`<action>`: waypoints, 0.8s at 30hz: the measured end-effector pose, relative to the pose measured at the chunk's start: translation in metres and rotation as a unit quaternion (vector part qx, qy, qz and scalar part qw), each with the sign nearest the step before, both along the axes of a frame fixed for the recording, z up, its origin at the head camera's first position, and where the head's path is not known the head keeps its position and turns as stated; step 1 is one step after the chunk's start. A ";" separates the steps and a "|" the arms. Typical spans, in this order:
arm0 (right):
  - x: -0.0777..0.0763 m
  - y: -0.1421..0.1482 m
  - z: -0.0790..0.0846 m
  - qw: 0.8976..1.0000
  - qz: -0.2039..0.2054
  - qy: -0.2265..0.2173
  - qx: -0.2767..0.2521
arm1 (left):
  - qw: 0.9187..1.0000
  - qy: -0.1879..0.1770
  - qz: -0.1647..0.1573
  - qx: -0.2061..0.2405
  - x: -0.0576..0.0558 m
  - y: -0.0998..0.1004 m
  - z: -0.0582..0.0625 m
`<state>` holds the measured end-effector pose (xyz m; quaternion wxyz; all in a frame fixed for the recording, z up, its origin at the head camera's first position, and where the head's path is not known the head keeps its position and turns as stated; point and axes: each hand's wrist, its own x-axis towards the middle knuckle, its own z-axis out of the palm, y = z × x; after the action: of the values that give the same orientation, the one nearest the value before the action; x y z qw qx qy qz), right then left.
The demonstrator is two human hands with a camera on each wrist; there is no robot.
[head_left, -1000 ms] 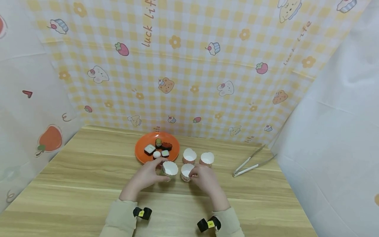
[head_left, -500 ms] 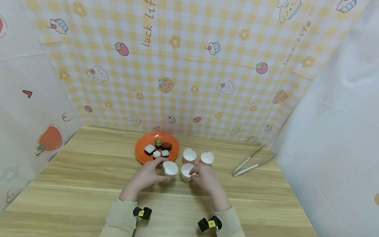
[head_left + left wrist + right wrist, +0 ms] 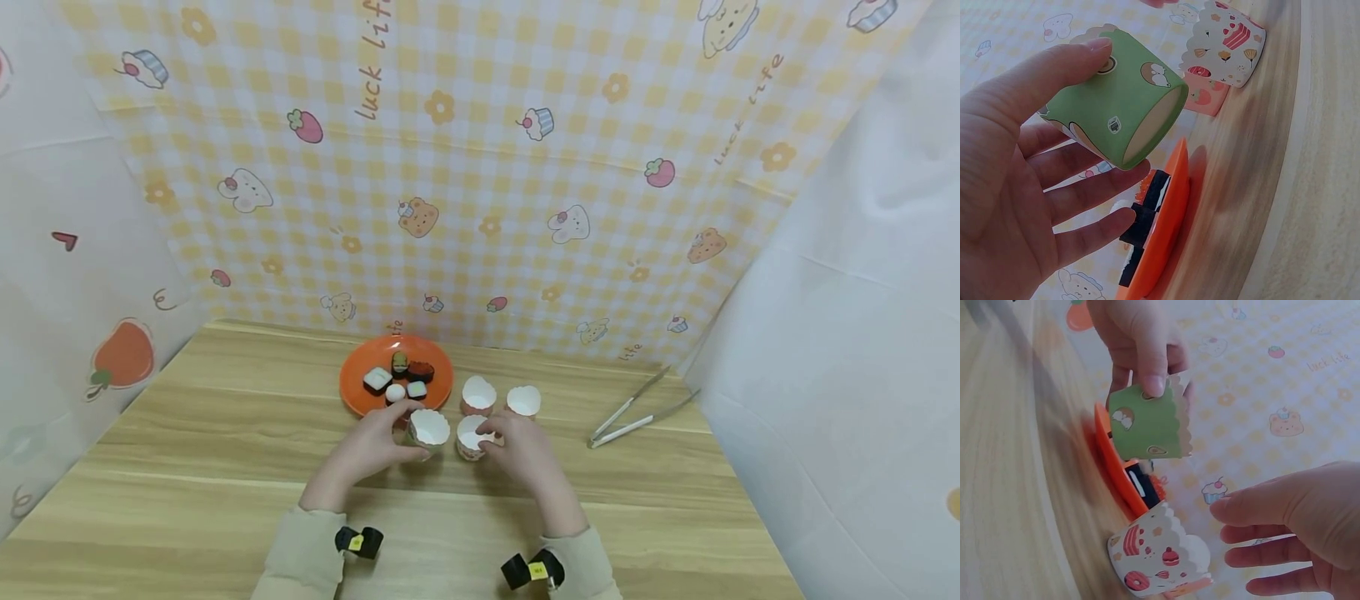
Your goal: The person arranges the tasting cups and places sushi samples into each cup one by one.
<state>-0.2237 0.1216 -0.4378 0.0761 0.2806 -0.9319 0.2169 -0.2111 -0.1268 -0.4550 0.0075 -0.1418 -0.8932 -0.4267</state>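
Note:
My left hand (image 3: 375, 442) grips a green paper baking cup (image 3: 1116, 119) between thumb and fingers, raised off the table in the left wrist view. To its right stands a white paper cup (image 3: 1154, 553) printed with cakes and doughnuts, upright on the wood. My right hand (image 3: 1304, 528) hovers beside that cup's scalloped rim, its fingers relaxed and apart from it in the right wrist view. Behind are two more paper cups, one heart-shaped at the mouth (image 3: 478, 392) and another (image 3: 524, 401) to its right.
An orange plate (image 3: 349, 385) behind my left hand bears several sushi pieces (image 3: 377, 381). Metal tongs (image 3: 622, 430) lie spread at the right of the wooden table (image 3: 225, 467). A yellow checked cloth (image 3: 480, 175) hangs along the back edge.
My right hand's thumb and fingers have spread slightly at the white cup's rim. The left hand keeps the green cup in about the same place. The head view has shifted slightly.

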 end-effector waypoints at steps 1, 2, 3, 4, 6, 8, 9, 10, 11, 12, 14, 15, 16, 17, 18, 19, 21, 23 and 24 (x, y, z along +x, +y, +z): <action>0.001 0.000 0.001 1.000 -0.001 0.003 -0.001 | 1.000 0.000 0.000 -0.001 0.000 0.000 0.000; 0.002 -0.001 0.002 1.000 -0.001 0.006 -0.002 | 1.000 0.000 0.001 -0.002 0.000 0.000 0.001; 0.002 -0.001 0.002 1.000 -0.001 0.008 -0.003 | 1.000 0.000 0.001 -0.002 0.001 0.000 0.001; 0.003 -0.001 0.003 1.000 0.000 0.010 -0.004 | 1.000 -0.001 0.001 -0.003 0.001 0.000 0.001; 0.003 -0.001 0.005 1.000 0.003 0.016 -0.006 | 1.000 -0.001 0.001 -0.004 0.001 0.000 0.001; 0.005 -0.001 0.007 1.000 0.006 0.020 -0.006 | 1.000 -0.003 0.001 -0.004 0.001 0.000 0.001; 0.006 -0.002 0.008 1.000 0.007 0.022 -0.007 | 1.000 -0.003 0.001 -0.005 0.001 0.000 0.001; 0.006 -0.002 0.009 1.000 0.009 0.023 -0.007 | 1.000 -0.004 0.002 -0.004 0.001 0.000 0.001; 0.007 -0.002 0.011 1.000 0.010 0.024 -0.007 | 1.000 -0.004 0.001 -0.004 0.001 0.000 0.001; 0.008 -0.002 0.012 1.000 0.011 0.026 -0.006 | 1.000 -0.004 0.001 -0.005 0.001 0.000 0.001; 0.010 -0.003 0.015 0.999 0.013 0.030 -0.005 | 1.000 -0.004 0.001 -0.004 0.001 0.000 0.001; 0.010 -0.003 0.016 0.999 0.014 0.032 -0.005 | 1.000 -0.004 0.001 -0.004 0.001 0.000 0.001; 0.011 -0.004 0.017 0.999 0.016 0.035 -0.004 | 1.000 -0.004 0.001 -0.003 0.001 0.000 0.001; 0.011 -0.004 0.018 0.999 0.017 0.038 -0.003 | 1.000 -0.003 0.000 -0.004 0.000 0.000 0.001; 0.012 -0.004 0.019 0.999 0.019 0.042 -0.002 | 1.000 -0.002 0.000 -0.003 0.000 0.000 0.001; 0.012 -0.005 0.020 0.999 0.020 0.044 -0.002 | 1.000 -0.002 -0.001 -0.002 0.000 0.000 0.001; 0.013 -0.005 0.021 0.999 0.023 0.048 0.000 | 1.000 -0.001 -0.002 -0.002 0.000 0.000 0.001; 0.014 -0.006 0.022 0.998 0.028 0.051 0.002 | 1.000 0.000 -0.003 -0.002 0.000 0.000 0.002; 0.015 -0.006 0.023 0.998 0.030 0.051 0.002 | 1.000 0.000 -0.004 -0.002 0.001 0.000 0.002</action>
<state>-0.2089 0.1152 -0.4153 0.1167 0.3198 -0.9183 0.2022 -0.2106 -0.1263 -0.4532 0.0051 -0.1453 -0.8932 -0.4254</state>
